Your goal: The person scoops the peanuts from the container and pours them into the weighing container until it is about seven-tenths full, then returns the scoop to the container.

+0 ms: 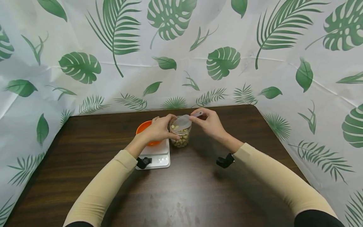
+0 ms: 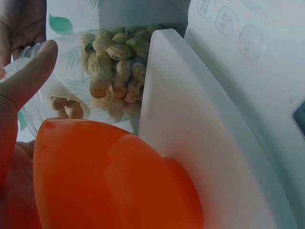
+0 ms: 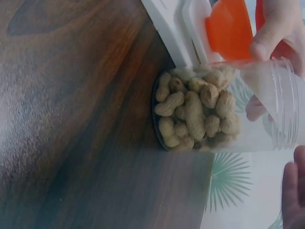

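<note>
A clear plastic jar (image 3: 250, 143) of unshelled peanuts (image 3: 193, 114) stands upright on the table, right beside the kitchen scale. My left hand (image 1: 162, 128) grips it near the threaded rim, thumb on the near side and fingers round the far side. The right hand (image 1: 210, 125) pinches the handle of a pale translucent scoop (image 1: 182, 123), whose bowl dips into the jar's mouth. A few peanuts (image 2: 66, 108) show against the scoop in the left wrist view. In the right wrist view, only the edge of the right hand's fingers (image 3: 291, 191) appears.
An orange bowl (image 2: 109, 176) sits on the white kitchen scale (image 1: 157, 161), under and beside my left forearm. The dark wooden table (image 1: 181, 195) extends toward me and to both sides. A leaf-patterned sheet (image 1: 187, 72) hangs behind the table's far edge.
</note>
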Tool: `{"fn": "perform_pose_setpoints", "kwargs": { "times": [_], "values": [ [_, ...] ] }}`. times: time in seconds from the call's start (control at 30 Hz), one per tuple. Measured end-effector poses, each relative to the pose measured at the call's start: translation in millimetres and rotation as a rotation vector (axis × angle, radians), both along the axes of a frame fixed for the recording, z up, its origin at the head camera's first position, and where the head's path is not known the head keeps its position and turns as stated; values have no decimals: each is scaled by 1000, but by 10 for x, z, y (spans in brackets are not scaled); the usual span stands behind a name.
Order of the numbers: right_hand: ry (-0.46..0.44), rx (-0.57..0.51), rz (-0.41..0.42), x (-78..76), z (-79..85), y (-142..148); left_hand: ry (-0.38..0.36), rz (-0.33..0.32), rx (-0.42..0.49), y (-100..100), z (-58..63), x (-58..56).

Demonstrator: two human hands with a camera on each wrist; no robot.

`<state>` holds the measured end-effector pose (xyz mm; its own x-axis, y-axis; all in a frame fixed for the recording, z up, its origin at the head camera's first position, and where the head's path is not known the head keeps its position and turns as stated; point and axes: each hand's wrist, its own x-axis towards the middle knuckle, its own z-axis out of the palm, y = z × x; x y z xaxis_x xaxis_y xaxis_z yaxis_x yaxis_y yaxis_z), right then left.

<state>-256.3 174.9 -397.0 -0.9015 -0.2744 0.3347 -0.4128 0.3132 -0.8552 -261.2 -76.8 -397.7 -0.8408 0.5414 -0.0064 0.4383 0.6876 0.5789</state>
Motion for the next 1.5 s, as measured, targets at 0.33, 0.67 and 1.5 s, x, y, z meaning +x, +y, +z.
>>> {"fn": "perform_pose_setpoints", "kwargs": {
  "times": [0.33,0.67,1.5],
  "values": [
    [-33,-90,-22,27,-43,55,15,1,-13,-8,-12,13],
    [-98,-125,-82,36,-81,91,20,7,-30,1,-16,17],
    [-184,-320,-167,24,-198,195,78,100,-41,-261,63,196]
  ]
}}
